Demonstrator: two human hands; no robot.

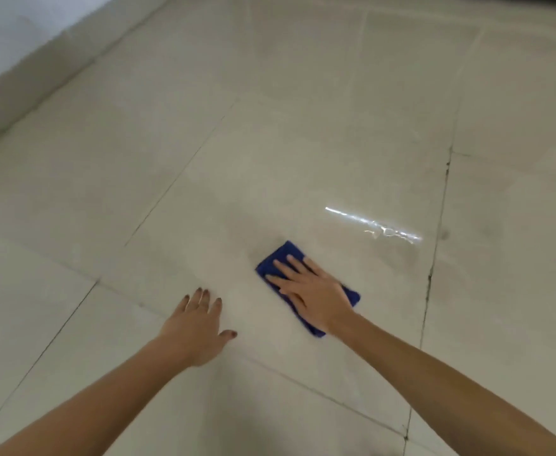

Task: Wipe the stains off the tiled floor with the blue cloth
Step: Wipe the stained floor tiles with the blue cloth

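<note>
Person is low over the tiled floor (302, 143), both bare arms reaching forward.

Right hand (316, 291): lies palm down on the blue cloth (284, 255), fingers (283, 266) straight and slightly spread. Not curled around the fabric; it presses flat rather than grasping.

Blue cloth: folded into a rough rectangle, flat on one large beige tile, set diagonally. Its far corner shows past the fingertips, and its near corner sticks out below the heel of the hand.

Left hand (194, 330): apart from the cloth, to its left and a little nearer the person. Fingers extended and fanned, thumb out to the side, holding nothing. It appears to rest on the tile close to a grout joint.

Floor: a bright glare streak (372, 225) with a wet-looking sheen lies beyond and to the right of the cloth, on the same tile. Just right of it runs a dark grout line (434, 258), with a faint dark smudge (445, 235) on the next tile beside it.

Upper left: a pale wall (13, 34) meets the floor along a beige skirting (30, 87). The picture is somewhat blurred.
</note>
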